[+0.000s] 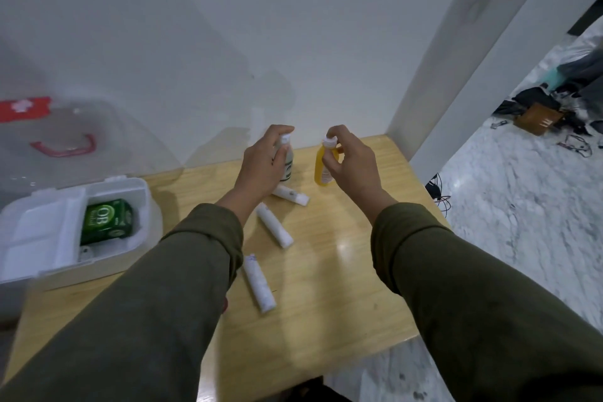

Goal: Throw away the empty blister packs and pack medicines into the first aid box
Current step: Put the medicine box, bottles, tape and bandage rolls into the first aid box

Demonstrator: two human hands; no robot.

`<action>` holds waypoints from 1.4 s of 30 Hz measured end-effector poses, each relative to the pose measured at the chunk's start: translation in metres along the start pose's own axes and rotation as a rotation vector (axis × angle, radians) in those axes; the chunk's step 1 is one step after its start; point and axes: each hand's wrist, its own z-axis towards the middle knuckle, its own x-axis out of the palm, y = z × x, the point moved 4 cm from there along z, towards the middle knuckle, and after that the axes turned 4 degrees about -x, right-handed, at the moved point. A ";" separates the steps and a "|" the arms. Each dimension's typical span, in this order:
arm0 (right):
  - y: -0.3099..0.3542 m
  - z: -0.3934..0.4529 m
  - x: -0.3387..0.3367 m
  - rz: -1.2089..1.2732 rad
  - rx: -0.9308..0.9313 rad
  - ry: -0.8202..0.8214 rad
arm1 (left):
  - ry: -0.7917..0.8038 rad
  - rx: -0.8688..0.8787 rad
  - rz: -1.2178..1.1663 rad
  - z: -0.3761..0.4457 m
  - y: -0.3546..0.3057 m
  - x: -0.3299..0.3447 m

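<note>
Wooden counter (342, 254), far edge by the wall: we reach with both hands for two small bottles standing upright side by side there. Our left hand (262, 163) curls its fingers (280, 134) round the neck and cap of the white bottle (287, 163); our right hand (350, 158) pinches the white cap of the yellow bottle (321, 170). Whether either bottle has left the counter we cannot tell.

Three white tubes (274, 227) lie loose toward the middle of the counter, one just behind the left wrist, one nearer us, one nearer still. The first aid box (143, 206) sits open at the counter's left edge, its clear lid (98, 127) raised against the wall, a green carton (106, 222) already in one compartment. No blister packs are visible.

We judge the packing step to be under way, with a good part of it left. The next move calls for carrying both bottles left to the box and setting them into a free compartment, keeping them upright past the tubes; after that the tubes remain.
</note>
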 end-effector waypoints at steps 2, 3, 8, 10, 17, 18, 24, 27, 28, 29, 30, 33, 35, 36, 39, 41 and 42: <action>0.028 0.004 0.002 0.001 -0.022 -0.039 | -0.012 0.016 -0.003 -0.004 -0.001 -0.026; 0.042 0.005 0.004 0.002 -0.035 -0.064 | -0.017 0.022 -0.007 -0.006 -0.001 -0.039; 0.112 0.005 0.025 0.005 -0.051 -0.121 | -0.061 0.080 0.010 -0.020 0.008 -0.112; 0.137 0.003 0.038 0.020 -0.036 -0.129 | -0.070 0.088 0.020 -0.025 0.018 -0.140; 0.215 -0.004 0.086 0.140 -0.025 -0.130 | -0.077 0.092 0.061 -0.041 0.058 -0.209; 0.224 -0.006 0.092 0.153 -0.027 -0.123 | -0.075 0.096 0.056 -0.043 0.063 -0.215; 0.254 -0.016 0.123 0.204 -0.017 -0.079 | -0.040 0.072 0.032 -0.055 0.093 -0.237; 0.260 -0.020 0.136 0.236 0.003 -0.036 | -0.030 0.060 0.024 -0.059 0.106 -0.242; 0.262 -0.021 0.140 0.242 0.007 -0.019 | -0.027 0.062 0.020 -0.060 0.110 -0.243; 0.264 -0.022 0.144 0.246 0.006 -0.002 | -0.019 0.061 0.018 -0.060 0.113 -0.244; 0.265 -0.023 0.148 0.248 0.003 0.015 | -0.007 0.054 0.016 -0.060 0.117 -0.244; 0.267 -0.027 0.159 0.240 -0.004 0.062 | 0.039 0.000 -0.010 -0.063 0.130 -0.242; 0.267 -0.029 0.165 0.214 -0.019 0.092 | 0.062 -0.024 -0.024 -0.065 0.136 -0.242; 0.266 -0.030 0.168 0.197 -0.030 0.107 | 0.074 -0.032 -0.027 -0.065 0.139 -0.242; 0.263 -0.032 0.176 0.155 -0.059 0.155 | 0.124 -0.066 -0.033 -0.065 0.147 -0.240; 0.259 -0.034 0.182 0.132 -0.077 0.168 | 0.161 -0.086 -0.033 -0.064 0.152 -0.237; 0.257 -0.035 0.184 0.126 -0.079 0.170 | 0.174 -0.096 -0.036 -0.063 0.154 -0.236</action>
